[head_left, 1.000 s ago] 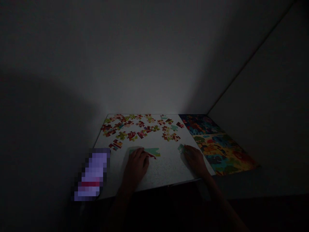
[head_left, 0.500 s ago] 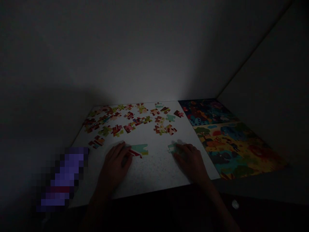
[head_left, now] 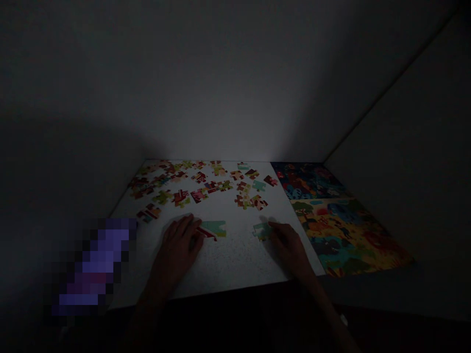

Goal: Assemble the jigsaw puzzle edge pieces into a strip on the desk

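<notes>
Touching teal piece (head_left: 260, 229), right grip (head_left: 289, 241), tabletop (head_left: 235, 267) bearing puzzle pieces (head_left: 199, 195)

One left hand (head_left: 179, 239) and one right hand (head_left: 289, 240); one tabletop (head_left: 235, 264); two pictures (head_left: 348, 230); one blurred purple object (head_left: 99, 260) — and over twenty puzzle pieces (head_left: 259, 186), too crowded at far left for exact counting.

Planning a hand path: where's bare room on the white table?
Free: gap between the green-and-red strip at the left hand and the pale green piece at the right hand; also below that gap, to the front edge of the table.

Crowded: far side, densest at left, with loose pieces; right side, covered by a bright picture and a dark picture.
</notes>
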`<state>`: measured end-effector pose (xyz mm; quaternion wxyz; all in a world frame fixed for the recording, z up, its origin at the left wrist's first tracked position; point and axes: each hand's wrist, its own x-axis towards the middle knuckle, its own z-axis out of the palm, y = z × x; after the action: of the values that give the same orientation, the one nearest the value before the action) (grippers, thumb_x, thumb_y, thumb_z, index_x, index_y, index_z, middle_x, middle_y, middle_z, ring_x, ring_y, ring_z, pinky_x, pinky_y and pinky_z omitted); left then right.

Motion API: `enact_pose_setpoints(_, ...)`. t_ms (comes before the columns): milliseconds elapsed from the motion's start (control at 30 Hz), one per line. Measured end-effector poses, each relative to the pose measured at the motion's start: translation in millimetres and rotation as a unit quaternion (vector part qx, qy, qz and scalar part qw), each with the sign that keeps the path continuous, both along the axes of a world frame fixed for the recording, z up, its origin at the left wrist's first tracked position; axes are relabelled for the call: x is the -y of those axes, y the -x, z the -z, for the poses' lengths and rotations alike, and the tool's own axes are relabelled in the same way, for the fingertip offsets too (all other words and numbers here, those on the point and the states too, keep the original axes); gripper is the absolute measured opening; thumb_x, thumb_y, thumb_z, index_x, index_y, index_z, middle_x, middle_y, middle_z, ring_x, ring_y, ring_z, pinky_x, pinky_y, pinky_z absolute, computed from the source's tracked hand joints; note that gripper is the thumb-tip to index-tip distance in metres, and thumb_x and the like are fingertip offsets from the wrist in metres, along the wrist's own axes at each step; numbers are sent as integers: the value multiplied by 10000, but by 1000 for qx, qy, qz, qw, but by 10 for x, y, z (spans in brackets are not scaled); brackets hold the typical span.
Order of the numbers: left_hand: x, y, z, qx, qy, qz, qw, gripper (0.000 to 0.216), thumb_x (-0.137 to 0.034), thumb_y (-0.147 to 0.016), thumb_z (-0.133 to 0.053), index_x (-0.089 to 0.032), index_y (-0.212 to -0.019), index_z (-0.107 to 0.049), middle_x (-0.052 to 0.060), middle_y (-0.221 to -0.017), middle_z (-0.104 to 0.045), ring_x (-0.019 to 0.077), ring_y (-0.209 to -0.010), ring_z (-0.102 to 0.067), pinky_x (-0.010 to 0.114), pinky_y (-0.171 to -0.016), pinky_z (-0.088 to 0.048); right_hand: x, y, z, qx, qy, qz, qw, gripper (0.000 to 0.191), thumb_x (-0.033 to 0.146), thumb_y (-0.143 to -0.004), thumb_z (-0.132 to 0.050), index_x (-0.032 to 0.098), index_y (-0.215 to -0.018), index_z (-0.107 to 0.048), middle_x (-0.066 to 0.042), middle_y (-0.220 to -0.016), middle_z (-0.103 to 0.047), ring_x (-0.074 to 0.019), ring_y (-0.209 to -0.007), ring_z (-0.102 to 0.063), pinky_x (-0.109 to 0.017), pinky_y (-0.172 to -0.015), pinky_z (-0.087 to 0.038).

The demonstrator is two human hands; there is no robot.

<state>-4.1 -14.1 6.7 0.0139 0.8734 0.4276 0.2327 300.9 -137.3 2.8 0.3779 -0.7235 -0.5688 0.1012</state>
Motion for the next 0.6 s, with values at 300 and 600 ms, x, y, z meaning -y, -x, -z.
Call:
enact_pose_setpoints(300,80,-7,-46,41,11,-16,999,282,-231,-911,-513,-173,-1139,-668,124,-1272,-634,289,-1220,-557,524,-1102,-392,-92,-81,140,138,29,-16,990,485,452,-850,-563,246,-1287,-604,-119,-1305,-615,-315,-1183,-568,-503,-984,-458)
enact_pose_setpoints(600,80,13,-20,67,-3,20,998,252,-203,-899,-536,-156,-1099,-681,129,-1216,-651,282,-1163,-574,485,-1071,-432,-207,-103,64,154,133,-58,977,506,364,-841,-564,253,-1334,-566,-123,-1210,-609,-280,-1096,-599,-446,-915,-481)
